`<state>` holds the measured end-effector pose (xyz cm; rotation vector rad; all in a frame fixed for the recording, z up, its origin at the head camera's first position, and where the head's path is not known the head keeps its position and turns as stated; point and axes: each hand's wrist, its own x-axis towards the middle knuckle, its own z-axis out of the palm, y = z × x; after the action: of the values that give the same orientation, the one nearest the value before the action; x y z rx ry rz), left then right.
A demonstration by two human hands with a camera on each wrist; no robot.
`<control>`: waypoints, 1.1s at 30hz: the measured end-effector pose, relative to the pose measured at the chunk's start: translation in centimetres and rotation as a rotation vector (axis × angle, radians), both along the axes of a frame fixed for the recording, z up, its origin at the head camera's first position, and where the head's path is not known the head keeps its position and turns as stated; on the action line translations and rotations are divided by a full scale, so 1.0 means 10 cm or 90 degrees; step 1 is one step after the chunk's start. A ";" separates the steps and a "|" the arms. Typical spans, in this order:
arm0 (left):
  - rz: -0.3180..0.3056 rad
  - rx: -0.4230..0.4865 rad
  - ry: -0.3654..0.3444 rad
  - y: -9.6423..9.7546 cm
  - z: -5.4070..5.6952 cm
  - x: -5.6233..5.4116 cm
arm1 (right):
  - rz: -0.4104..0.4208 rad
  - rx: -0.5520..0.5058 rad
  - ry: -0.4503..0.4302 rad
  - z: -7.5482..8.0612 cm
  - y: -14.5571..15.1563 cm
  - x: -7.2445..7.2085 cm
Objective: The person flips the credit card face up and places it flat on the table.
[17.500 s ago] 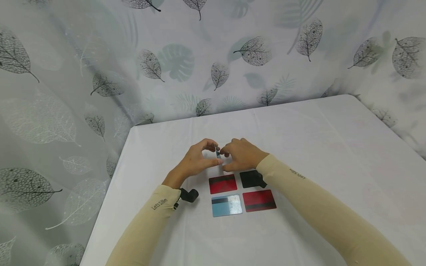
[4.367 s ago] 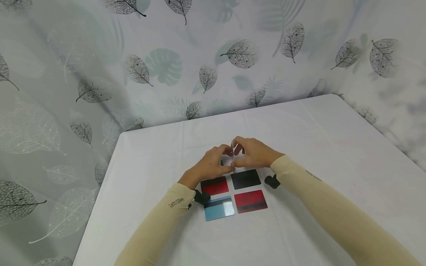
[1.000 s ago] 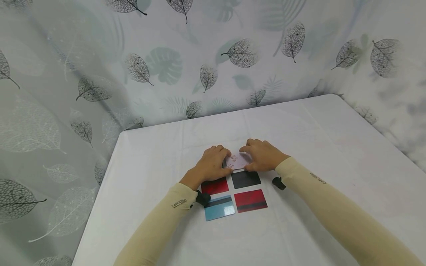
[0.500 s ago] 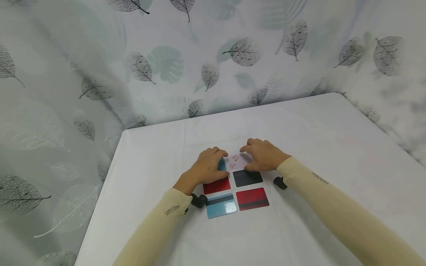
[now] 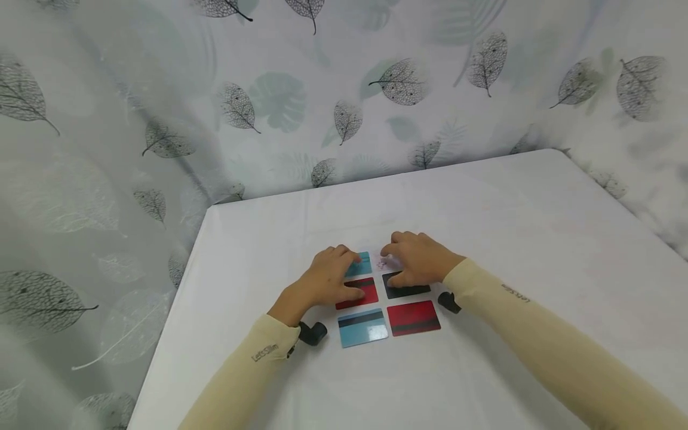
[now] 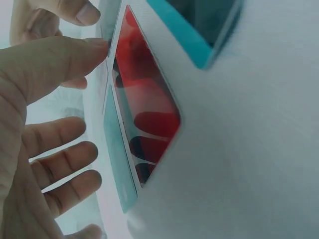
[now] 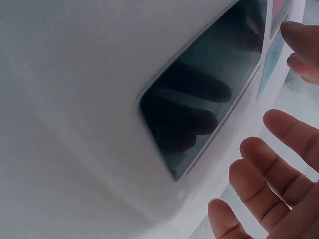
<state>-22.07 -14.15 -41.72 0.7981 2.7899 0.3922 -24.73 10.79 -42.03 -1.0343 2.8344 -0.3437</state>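
So the cards sit in a little grid on the white worktop [image 5: 510, 227]. My left hand [image 5: 322, 280] lies over the teal card [image 5: 362, 263] at the far left, fingers spread and fairly straight, thumb tip by the edge of the red card [image 5: 365, 291] just behind it. My right hand [image 5: 421, 260] covers most of the pale pink card [image 5: 386, 261] at the far right, fingers loose and flat, nothing pinched, with the black card [image 5: 405, 289] right under the heel of it. Nearest me are the blue card [image 5: 362, 327] and another red one, the striped red card [image 5: 414, 318], side by side, untouched. Leaf-print curtain [image 5: 269, 101] hangs all round the back.
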 end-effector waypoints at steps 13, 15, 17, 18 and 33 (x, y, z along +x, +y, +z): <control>0.009 -0.023 -0.019 -0.09 -0.01 0.15 | 0.020 0.018 -0.046 0.02 -0.23 0.12; 0.009 -0.025 -0.019 -0.10 -0.02 0.16 | 0.021 0.019 -0.053 0.02 -0.25 0.14; 0.009 -0.025 -0.019 -0.12 -0.02 0.18 | 0.025 0.022 -0.054 0.00 -0.28 0.15; 0.009 -0.026 -0.018 -0.12 -0.03 0.19 | 0.028 0.022 -0.054 0.00 -0.30 0.15; -0.004 -0.015 0.010 -0.20 -0.08 0.21 | 0.051 0.032 -0.044 0.02 -0.47 0.21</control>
<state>-19.96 -16.12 -42.51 0.8084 2.7999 0.3535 -22.58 6.11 -41.79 -1.1005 2.7168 -0.2943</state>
